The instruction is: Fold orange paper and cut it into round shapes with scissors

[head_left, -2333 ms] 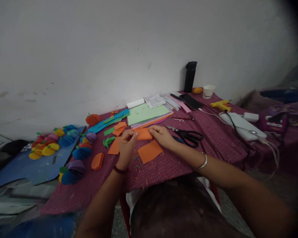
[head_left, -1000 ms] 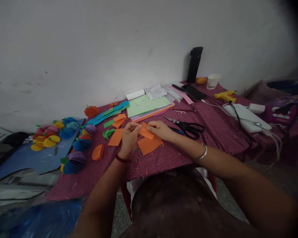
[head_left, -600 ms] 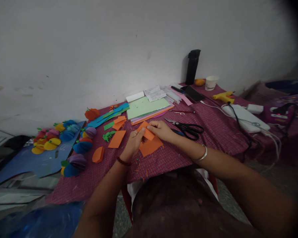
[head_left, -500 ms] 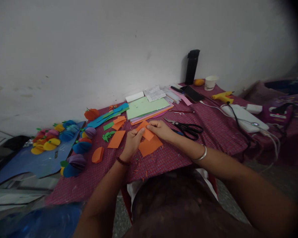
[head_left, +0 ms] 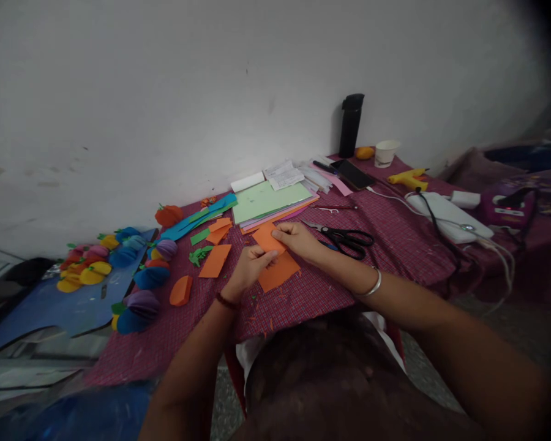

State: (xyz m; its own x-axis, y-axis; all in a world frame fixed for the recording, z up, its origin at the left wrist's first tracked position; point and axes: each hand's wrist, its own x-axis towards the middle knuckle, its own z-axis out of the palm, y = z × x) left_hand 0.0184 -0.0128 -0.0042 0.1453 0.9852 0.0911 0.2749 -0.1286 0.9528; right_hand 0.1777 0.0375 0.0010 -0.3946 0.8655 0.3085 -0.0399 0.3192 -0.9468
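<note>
Both hands pinch a small piece of orange paper (head_left: 266,236) above the table. My right hand (head_left: 299,240) grips its right edge between thumb and fingers. At its lower edge is my left hand (head_left: 250,268), closed with the thumb on the near side; its fingers are partly hidden. Below the hands lies a larger orange sheet (head_left: 280,275). Left of my left hand are an orange rectangle (head_left: 215,261), a small heap of green paper cuttings (head_left: 199,255) and a stack of rounded orange cut-outs (head_left: 180,290). Black-handled scissors (head_left: 346,237) lie right of my right hand.
Coloured paper sheets (head_left: 270,201) are stacked near the wall. Colourful paper ornaments (head_left: 151,272) stand at the left. A phone (head_left: 352,174), black bottle (head_left: 350,125), paper cup (head_left: 386,153), yellow glue gun (head_left: 409,179) and white power box (head_left: 447,215) with cables occupy the right.
My left thumb has slid down from the upper part of the orange paper to its lower edge, and more of the paper's face shows. My right hand keeps its pinch.
</note>
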